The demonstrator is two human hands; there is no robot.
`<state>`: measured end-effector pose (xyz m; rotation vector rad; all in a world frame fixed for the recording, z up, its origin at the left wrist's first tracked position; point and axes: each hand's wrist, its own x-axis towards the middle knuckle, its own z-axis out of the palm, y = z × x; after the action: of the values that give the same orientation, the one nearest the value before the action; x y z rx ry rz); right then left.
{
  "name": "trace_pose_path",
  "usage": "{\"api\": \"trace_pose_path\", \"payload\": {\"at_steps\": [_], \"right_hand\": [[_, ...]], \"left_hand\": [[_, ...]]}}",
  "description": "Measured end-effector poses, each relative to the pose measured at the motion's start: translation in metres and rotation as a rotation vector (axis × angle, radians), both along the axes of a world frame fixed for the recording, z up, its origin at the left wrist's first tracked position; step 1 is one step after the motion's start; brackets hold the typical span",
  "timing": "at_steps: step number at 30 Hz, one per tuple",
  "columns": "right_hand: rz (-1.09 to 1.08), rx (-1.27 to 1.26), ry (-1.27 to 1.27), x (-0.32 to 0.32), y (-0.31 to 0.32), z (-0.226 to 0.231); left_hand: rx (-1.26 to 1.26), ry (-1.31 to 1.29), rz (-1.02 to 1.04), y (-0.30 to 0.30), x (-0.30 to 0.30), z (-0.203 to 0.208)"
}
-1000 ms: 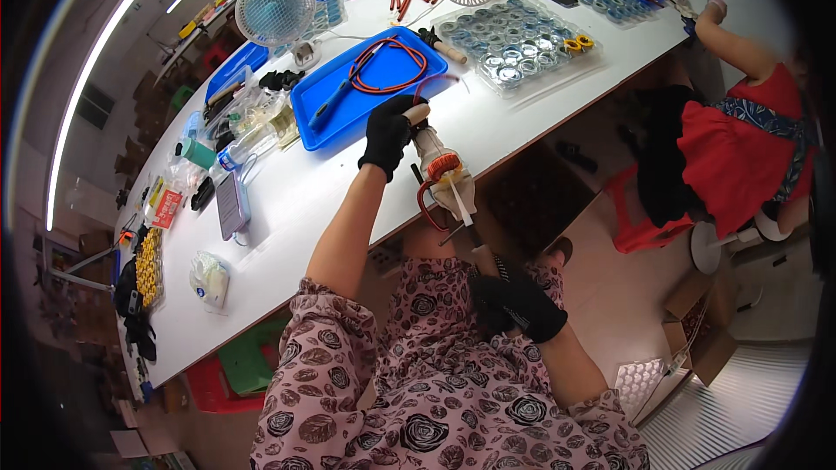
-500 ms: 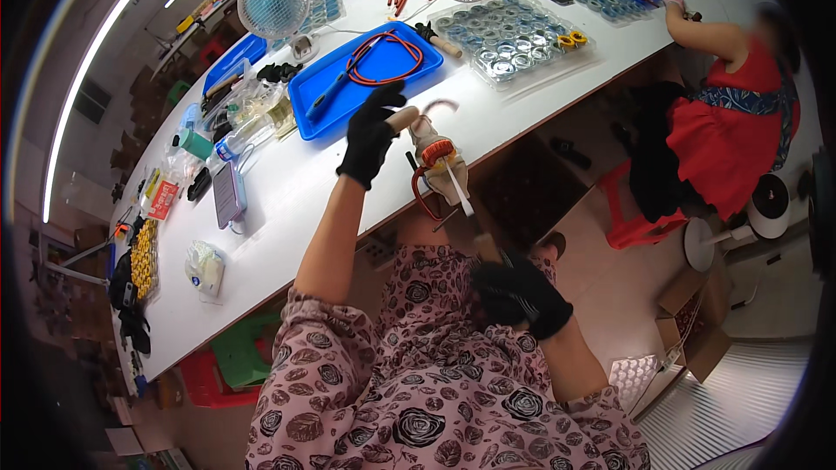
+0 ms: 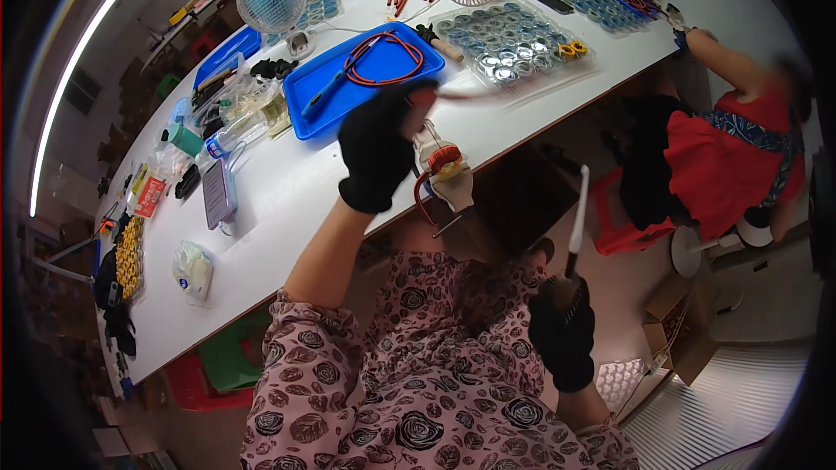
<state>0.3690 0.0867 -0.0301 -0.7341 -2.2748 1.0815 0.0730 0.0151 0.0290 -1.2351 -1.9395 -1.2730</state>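
Observation:
A ring-shaped coil (image 3: 444, 157) wound with orange-red wire sits in a pale holder (image 3: 457, 191) at the table's front edge. Above it, my black-gloved left hand (image 3: 379, 148) is closed at the fingertips, and motion smears its far side. From those fingertips a thin reddish wire (image 3: 479, 93) streaks to the right, blurred. My right hand (image 3: 564, 331), also black-gloved, is wrapped around a tool with a dark brownish handle and a long whitish shaft (image 3: 579, 218). That shaft points upward, apart from the coil, beyond the table edge.
Behind my left hand a blue tray (image 3: 305, 126) holds a red cable loop and a blue-handled tool. A clear tray of rings (image 3: 505, 43), two small fans, a phone (image 3: 219, 194) and bags share the white table. A person in red (image 3: 723, 157) sits at the right.
My right hand has moved right, drawing the tool's shaft away from the coil and turning it upward. My left hand has risen slightly and shifted right, with the wire now stretched rightward.

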Motion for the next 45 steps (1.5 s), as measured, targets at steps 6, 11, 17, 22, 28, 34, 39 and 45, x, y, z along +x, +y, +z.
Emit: {"api": "trace_pose_path", "payload": {"at_steps": [6,11,17,22,28,34,39,45], "right_hand": [[0.459,-1.089,-0.219,-0.055,0.031,0.002],[0.505,-1.396,-0.135,-0.107,0.032,0.01],[0.44,-1.351,-0.261,-0.097,0.036,0.017],[0.579,-1.404,-0.05,-0.101,0.03,0.012],[0.562,-1.517,-0.064,-0.086,0.046,-0.023],[0.495,-1.613,-0.043,0.013,0.027,-0.02],[0.275,-1.273,-0.446,0.067,0.02,0.019],[-0.086,-0.474,0.082,0.008,-0.007,0.017]], "left_hand": [[0.19,-1.03,-0.359,0.033,-0.073,-0.037],[0.198,-1.148,-0.334,0.038,-0.082,-0.092],[0.136,-1.104,-0.291,0.036,-0.075,-0.091],[0.102,-1.06,-0.213,0.033,-0.073,-0.097],[0.041,-0.915,-0.214,0.028,-0.068,-0.079],[-0.238,0.111,-0.019,-0.02,0.022,-0.05],[-0.528,0.51,-0.163,-0.015,0.067,-0.058],[-0.25,0.532,-0.035,-0.01,0.049,-0.019]]}}
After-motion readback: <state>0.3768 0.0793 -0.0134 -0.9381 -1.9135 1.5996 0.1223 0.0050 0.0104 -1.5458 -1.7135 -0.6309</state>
